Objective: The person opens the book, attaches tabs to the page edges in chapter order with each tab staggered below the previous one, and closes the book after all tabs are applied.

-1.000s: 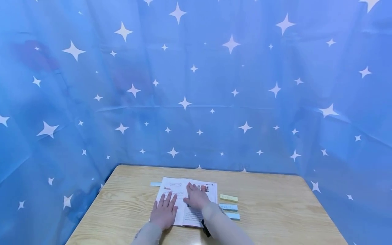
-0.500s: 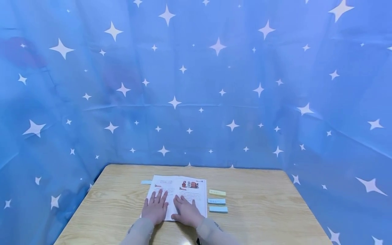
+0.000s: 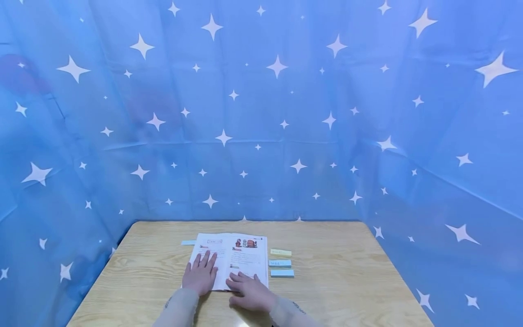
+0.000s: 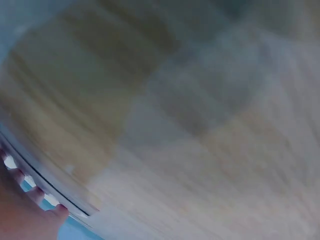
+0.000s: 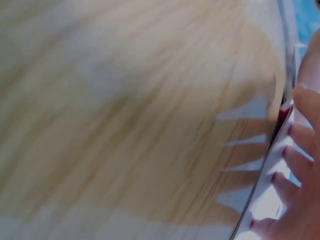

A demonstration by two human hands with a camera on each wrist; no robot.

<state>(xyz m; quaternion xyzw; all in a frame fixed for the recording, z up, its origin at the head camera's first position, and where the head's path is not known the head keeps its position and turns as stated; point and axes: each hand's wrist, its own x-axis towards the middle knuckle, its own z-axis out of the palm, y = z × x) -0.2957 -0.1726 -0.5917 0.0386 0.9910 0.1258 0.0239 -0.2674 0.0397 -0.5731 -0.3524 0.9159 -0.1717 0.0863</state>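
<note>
An open book (image 3: 220,263) with printed text and small coloured pictures lies flat on the wooden table. On its left page rests my left hand (image 3: 200,276), fingers spread and straight. My right hand (image 3: 251,293) is over the lower edge of the right page, fingers extended toward the left; whether it presses the paper cannot be told. In the left wrist view, the left hand's fingers (image 4: 36,192) show beside the book's edge. The right wrist view has the right hand's spread fingers (image 5: 295,162) by the book's edge.
Right of the book lie a yellow sticky-note strip (image 3: 281,252), a blue strip (image 3: 279,263) and another blue strip (image 3: 282,273). A light blue strip (image 3: 188,242) pokes out at the book's left. Behind the wooden table (image 3: 335,272) hangs a blue star-patterned curtain (image 3: 261,113).
My right hand has slid down the right page toward its lower edge, uncovering the picture and text. My left hand stays on the left page. The head view has turned slightly to the right.
</note>
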